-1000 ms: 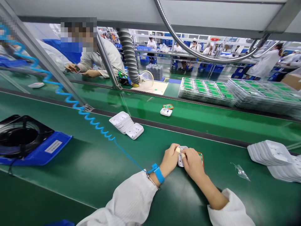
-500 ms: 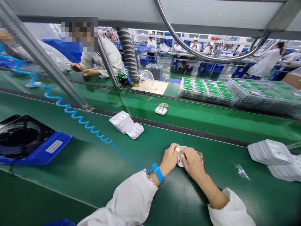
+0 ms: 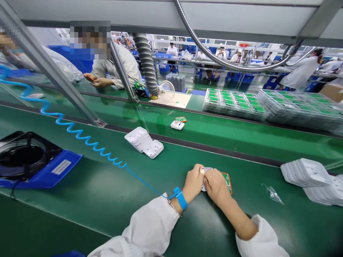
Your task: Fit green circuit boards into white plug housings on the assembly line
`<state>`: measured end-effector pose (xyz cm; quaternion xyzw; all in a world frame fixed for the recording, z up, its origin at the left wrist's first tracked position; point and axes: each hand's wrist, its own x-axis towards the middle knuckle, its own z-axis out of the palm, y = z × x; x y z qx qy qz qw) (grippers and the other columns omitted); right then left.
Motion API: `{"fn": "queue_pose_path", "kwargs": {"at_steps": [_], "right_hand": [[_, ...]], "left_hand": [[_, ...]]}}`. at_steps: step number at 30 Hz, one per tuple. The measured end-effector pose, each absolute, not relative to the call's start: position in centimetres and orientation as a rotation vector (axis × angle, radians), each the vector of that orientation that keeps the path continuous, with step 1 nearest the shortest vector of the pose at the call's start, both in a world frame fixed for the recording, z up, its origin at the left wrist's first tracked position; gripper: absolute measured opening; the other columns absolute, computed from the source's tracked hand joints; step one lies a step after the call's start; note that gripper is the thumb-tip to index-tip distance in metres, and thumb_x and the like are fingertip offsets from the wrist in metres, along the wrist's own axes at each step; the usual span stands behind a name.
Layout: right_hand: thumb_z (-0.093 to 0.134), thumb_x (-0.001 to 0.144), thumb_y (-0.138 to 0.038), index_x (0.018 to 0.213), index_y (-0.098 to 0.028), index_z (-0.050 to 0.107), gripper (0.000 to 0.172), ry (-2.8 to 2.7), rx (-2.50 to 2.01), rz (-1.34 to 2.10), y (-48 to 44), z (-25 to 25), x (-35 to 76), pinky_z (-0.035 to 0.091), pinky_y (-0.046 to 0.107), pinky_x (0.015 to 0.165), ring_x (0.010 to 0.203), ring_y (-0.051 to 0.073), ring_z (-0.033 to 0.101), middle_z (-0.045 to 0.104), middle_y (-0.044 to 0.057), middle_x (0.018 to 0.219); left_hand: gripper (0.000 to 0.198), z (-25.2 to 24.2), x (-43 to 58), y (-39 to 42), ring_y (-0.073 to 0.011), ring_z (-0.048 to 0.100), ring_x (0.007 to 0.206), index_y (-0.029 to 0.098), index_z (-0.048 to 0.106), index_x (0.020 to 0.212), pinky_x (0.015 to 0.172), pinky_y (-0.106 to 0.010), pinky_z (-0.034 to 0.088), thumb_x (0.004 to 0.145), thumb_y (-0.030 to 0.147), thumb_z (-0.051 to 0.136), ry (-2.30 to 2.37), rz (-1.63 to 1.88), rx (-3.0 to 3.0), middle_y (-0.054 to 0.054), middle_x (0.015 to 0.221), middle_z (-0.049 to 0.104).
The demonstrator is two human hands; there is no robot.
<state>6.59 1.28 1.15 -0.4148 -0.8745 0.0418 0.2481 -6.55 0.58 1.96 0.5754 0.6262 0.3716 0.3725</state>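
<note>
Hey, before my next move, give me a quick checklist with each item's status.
1. Left hand on the small white plastic casing: ok, it holds the left side.
2. Right hand gripping the casing: cannot tell, its own fingers hide the contact.
3. Inside of the casing in plain view: not ok, the hands cover most of it.
4. Flat green circuit board with orange edges joined to the casing: cannot tell, the right hand hides between them.
5. Blue band-shaped wrist strap on: ok.
6. Crumpled transparent plastic film apart from both hands: ok.

From here, the right grip [image 3: 216,186] hides much of the white shell [image 3: 206,169], and partly the board [image 3: 227,180] beside it.
</note>
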Motion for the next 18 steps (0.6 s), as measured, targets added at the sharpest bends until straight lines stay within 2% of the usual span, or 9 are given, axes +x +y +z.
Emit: {"fn": "queue_pose_path", "kwargs": {"at_steps": [7,13,18], "right_hand": [[0.048,0.088,-0.031,0.093,-0.018,0.058,0.017,-2.353,-1.171,0.125,1.1,2.0,8.1,0.033,0.033,0.072,0.083,0.021,0.045,0.054,0.007,0.088],[0.041,0.09,-0.022,0.086,-0.016,0.058,0.019,-2.42,-1.135,0.03,1.0,1.6,8.1,0.033,0.033,0.07,0.076,0.019,0.042,0.053,0.007,0.079],[0.051,0.085,-0.024,0.075,-0.018,0.053,0.012,-2.378,-1.272,-0.021,1.2,1.9,7.9,0.031,0.033,0.066,0.072,0.019,0.042,0.052,0.005,0.074]], "left_hand": [[0.025,1.7,-7.7,1.5,-0.0146,0.058,0.081,0.018,0.057,0.098,0.072,-0.025,0.043,0.084,0.021,0.036,1.582,1.028,1.436,-0.003,0.091,0.065],[0.029,2.7,-8.3,1.6,-0.0147,0.058,0.08,0.017,0.058,0.102,0.072,-0.025,0.043,0.085,0.022,0.034,1.578,0.995,1.532,-0.003,0.092,0.065],[0.032,3.6,-8.4,1.4,-0.0171,0.058,0.091,0.017,0.058,0.105,0.081,-0.028,0.043,0.085,0.021,0.034,1.511,0.943,1.699,-0.005,0.102,0.064]]}}
